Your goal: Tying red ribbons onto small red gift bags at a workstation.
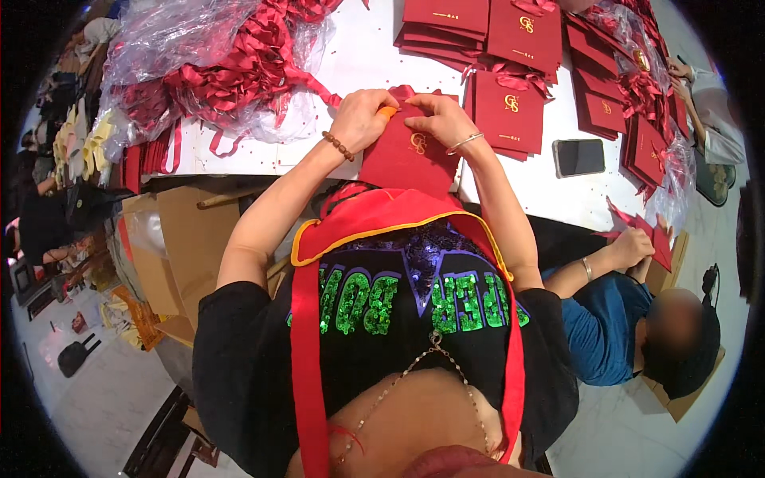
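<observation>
Resting at the near edge of the white table [358,56]: one flat red bag [405,169], red ribbon [404,92] at its top; left hand [362,121] gripping the upper-left edge, right hand [446,123] half-open by the ribbon, thumb and forefinger parted. Handling, by judgement: light, stiffish, apt to crease; ribbon soft, probably slippery. Suggested hold: top corners, pinched lightly.

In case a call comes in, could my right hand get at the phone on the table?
Probably yes: the phone lies uncovered on the white table, off to the right hand's right. The hand would first have to leave the red bag and pass beside the stacked red bags.
</observation>
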`<action>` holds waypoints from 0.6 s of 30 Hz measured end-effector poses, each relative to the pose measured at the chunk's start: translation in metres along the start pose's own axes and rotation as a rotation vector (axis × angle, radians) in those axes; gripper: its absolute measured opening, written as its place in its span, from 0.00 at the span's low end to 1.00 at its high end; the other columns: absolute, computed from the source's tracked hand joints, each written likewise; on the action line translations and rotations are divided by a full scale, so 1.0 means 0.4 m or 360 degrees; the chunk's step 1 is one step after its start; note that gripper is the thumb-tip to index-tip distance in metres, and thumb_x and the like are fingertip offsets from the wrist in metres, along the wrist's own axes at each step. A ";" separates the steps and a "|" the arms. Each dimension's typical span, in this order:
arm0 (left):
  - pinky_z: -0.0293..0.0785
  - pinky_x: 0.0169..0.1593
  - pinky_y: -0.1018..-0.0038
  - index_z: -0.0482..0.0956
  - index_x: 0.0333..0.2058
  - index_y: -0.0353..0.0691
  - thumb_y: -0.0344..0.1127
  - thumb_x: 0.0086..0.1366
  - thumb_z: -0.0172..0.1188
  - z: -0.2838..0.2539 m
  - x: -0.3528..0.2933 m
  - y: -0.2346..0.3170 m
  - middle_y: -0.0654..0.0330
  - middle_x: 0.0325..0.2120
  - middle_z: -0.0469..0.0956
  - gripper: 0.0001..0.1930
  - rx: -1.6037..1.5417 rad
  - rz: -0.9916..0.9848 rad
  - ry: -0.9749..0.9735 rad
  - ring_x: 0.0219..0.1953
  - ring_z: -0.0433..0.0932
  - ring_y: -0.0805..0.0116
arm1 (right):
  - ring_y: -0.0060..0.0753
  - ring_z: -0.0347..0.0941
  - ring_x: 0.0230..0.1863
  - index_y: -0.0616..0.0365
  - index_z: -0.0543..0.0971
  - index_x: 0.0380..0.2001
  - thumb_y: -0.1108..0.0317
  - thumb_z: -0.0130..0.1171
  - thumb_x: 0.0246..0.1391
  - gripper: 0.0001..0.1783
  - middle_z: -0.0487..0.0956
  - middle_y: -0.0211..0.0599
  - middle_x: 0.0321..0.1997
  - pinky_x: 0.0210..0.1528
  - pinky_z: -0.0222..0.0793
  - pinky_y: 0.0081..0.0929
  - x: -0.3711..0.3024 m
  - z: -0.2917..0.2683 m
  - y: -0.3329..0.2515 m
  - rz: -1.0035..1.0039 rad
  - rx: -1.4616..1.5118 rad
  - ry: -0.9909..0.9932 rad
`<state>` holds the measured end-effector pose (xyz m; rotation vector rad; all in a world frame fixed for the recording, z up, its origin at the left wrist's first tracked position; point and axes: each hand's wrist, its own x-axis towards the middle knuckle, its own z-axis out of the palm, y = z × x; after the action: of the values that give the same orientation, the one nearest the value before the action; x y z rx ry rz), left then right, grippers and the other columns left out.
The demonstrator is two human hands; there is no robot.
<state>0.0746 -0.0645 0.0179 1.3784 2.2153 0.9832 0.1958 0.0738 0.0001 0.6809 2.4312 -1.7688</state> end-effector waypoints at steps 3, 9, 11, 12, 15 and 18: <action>0.71 0.36 0.68 0.78 0.30 0.35 0.32 0.52 0.54 0.003 -0.001 -0.009 0.51 0.27 0.77 0.08 0.0029 0.0030 0.0051 0.32 0.77 0.56 | 0.20 0.70 0.36 0.67 0.72 0.44 0.73 0.59 0.46 0.20 0.76 0.34 0.35 0.39 0.66 0.19 0.000 -0.002 0.000 0.0057 0.0071 -0.0023; 0.71 0.36 0.68 0.77 0.30 0.35 0.31 0.52 0.54 0.020 -0.002 0.016 0.52 0.27 0.77 0.08 0.0005 0.0060 0.0001 0.31 0.76 0.57 | 0.36 0.75 0.41 0.60 0.73 0.45 0.67 0.61 0.42 0.23 0.78 0.47 0.38 0.43 0.67 0.28 0.005 0.001 0.021 0.0017 0.0142 -0.0012; 0.71 0.36 0.69 0.77 0.30 0.36 0.31 0.53 0.54 0.021 -0.002 0.015 0.52 0.27 0.77 0.07 -0.0011 0.0050 -0.0002 0.31 0.77 0.57 | 0.36 0.75 0.41 0.60 0.74 0.45 0.67 0.61 0.42 0.23 0.78 0.47 0.38 0.43 0.67 0.28 0.004 0.001 0.020 0.0006 0.0130 0.0001; 0.71 0.35 0.69 0.77 0.30 0.36 0.31 0.53 0.54 0.020 0.000 0.014 0.52 0.26 0.77 0.07 -0.0038 0.0042 0.0012 0.30 0.77 0.58 | 0.36 0.75 0.41 0.59 0.74 0.45 0.67 0.61 0.42 0.23 0.78 0.47 0.38 0.43 0.67 0.28 0.003 0.002 0.018 -0.0003 0.0119 0.0016; 0.71 0.34 0.70 0.78 0.30 0.36 0.31 0.53 0.53 0.023 -0.001 0.012 0.52 0.25 0.77 0.07 -0.0080 0.0026 0.0043 0.29 0.77 0.58 | 0.16 0.69 0.29 0.65 0.73 0.42 0.74 0.59 0.46 0.17 0.75 0.28 0.30 0.32 0.66 0.17 0.004 0.005 0.017 -0.0072 0.0137 0.0023; 0.72 0.34 0.70 0.78 0.30 0.36 0.31 0.53 0.53 0.018 -0.005 0.017 0.52 0.25 0.77 0.07 -0.0090 0.0009 0.0051 0.28 0.77 0.58 | 0.17 0.69 0.30 0.65 0.73 0.42 0.74 0.59 0.46 0.17 0.75 0.29 0.30 0.32 0.66 0.17 0.004 0.005 0.013 -0.0057 -0.0005 0.0026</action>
<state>0.0845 -0.0617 0.0176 1.3539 2.1904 1.0689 0.1960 0.0737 -0.0055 0.6585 2.4717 -1.7788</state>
